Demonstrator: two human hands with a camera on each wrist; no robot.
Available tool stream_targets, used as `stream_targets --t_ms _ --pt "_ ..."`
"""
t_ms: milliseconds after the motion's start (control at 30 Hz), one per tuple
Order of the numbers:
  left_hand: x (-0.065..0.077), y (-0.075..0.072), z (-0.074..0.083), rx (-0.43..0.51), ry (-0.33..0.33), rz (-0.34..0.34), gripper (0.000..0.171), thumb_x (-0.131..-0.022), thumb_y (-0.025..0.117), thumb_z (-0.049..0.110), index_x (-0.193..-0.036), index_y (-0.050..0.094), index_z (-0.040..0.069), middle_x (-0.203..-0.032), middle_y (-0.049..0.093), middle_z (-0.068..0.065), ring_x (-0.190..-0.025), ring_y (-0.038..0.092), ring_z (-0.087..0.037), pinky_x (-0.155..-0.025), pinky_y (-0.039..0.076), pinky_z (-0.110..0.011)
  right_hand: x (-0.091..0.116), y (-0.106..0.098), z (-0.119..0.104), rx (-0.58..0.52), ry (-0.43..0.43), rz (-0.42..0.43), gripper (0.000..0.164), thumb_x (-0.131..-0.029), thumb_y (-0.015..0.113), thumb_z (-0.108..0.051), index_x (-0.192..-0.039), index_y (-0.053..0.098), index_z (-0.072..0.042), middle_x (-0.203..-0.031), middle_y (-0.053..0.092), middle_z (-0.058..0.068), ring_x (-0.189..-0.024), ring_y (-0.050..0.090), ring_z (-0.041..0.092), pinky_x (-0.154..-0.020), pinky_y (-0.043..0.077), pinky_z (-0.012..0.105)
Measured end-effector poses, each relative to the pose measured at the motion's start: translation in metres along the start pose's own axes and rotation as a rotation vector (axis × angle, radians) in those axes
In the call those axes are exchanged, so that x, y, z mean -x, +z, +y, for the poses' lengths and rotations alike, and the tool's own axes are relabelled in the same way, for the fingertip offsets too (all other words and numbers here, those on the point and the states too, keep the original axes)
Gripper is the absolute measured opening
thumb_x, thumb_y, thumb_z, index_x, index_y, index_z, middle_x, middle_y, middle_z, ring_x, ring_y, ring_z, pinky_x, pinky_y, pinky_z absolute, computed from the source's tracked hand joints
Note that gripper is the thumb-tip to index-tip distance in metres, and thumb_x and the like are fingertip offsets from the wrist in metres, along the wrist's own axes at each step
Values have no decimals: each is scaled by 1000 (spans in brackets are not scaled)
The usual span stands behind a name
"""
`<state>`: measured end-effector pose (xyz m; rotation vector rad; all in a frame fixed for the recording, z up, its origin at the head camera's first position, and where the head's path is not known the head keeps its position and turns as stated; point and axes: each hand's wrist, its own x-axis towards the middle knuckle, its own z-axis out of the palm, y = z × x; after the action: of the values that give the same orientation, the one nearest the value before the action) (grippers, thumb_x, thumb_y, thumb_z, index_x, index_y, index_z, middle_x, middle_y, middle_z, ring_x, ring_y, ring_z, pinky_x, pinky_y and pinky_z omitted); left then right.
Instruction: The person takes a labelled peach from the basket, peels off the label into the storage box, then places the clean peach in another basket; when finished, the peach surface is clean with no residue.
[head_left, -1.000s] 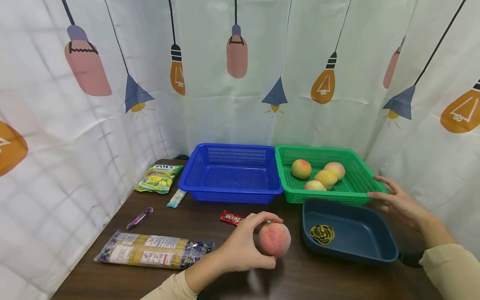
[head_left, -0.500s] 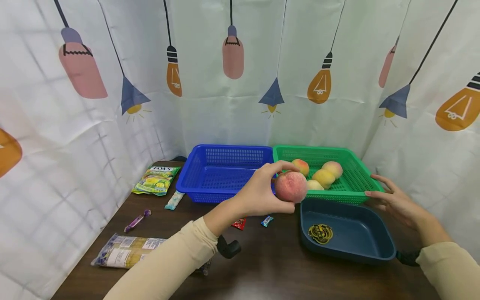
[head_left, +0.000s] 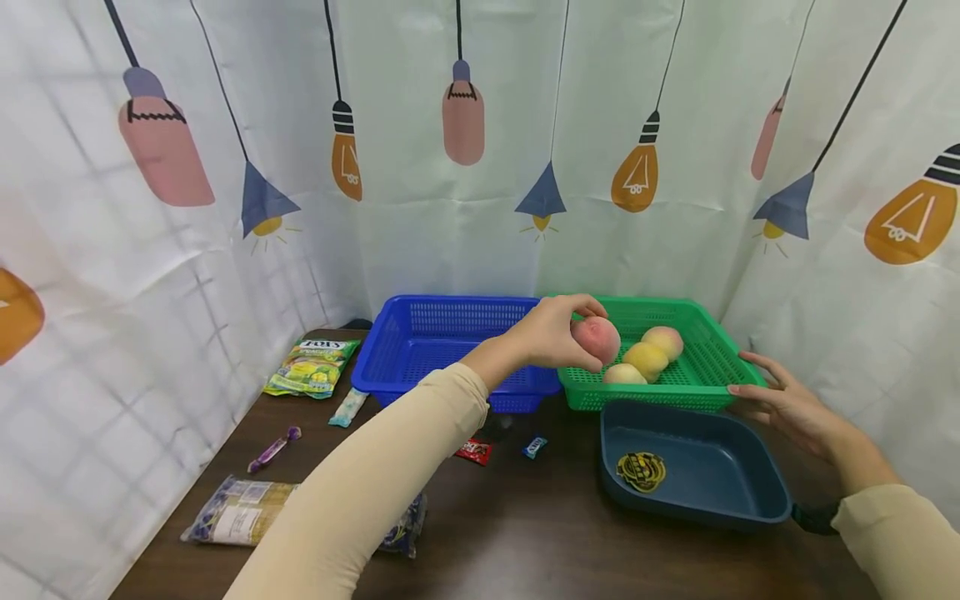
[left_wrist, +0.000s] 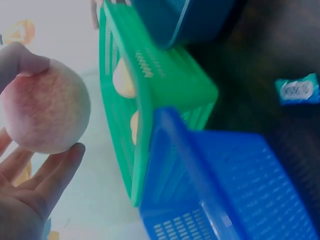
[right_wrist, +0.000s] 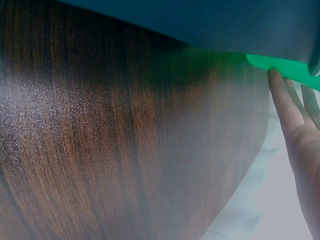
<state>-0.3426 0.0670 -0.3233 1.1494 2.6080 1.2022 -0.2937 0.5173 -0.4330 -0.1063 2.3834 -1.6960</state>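
My left hand grips a pinkish peach over the left part of the green basket. Thumb and fingers span the round fruit on opposite sides in the left wrist view, where the peach appears above the basket rim. Inside the basket lie a yellow peach, a pink-blushed peach and a pale peach. My right hand touches the basket's right front corner with its fingers extended, as the right wrist view also shows.
A blue basket adjoins the green one. In front stands a dark blue tray bearing a black-and-yellow item. Wrapped sweets, a FOX'S candy bag and a pasta packet, partly behind my left sleeve, lie leftward.
My left hand has carried the peach up and away from me, from over the table to over the green basket. My right hand stays at the basket corner.
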Motion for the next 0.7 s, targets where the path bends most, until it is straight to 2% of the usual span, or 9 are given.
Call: stream_targets --t_ms 233,400,500,700 --pt "-21 0 0 -60 -61 -59 63 -84 95 25 -141 67 18 -147 65 -7 -109 69 -16 -84 63 -28 -1 0 4 0 -2 3 93 -116 60 -27 -180 -7 -31 -178 -23 33 -113 55 -17 -94 57 18" --pt "-26 6 -6 -81 -127 -107 65 -86 94 23 -144 65 13 -147 65 -9 -109 69 -16 -84 62 -26 -3 1 6 4 10 2 93 -116 61 -29 -179 -7 -34 -178 -25 32 -114 51 -17 -94 56 18" --pt "-27 10 -10 -100 -161 -118 65 -87 93 24 -144 65 14 -148 66 -9 -108 68 -16 -84 62 -26 -3 2 7 -10 6 -4 93 -116 61 -28 -179 -7 -33 -178 -24 32 -115 53 -17 -95 57 18" --pt "-31 11 -15 -115 -167 -119 64 -89 92 24 -146 64 16 -151 65 -9 -119 69 -21 -90 63 -31 -2 0 6 -34 1 0 92 -116 60 -26 -179 -6 -36 -179 -25 29 -113 55 -20 -95 57 17"
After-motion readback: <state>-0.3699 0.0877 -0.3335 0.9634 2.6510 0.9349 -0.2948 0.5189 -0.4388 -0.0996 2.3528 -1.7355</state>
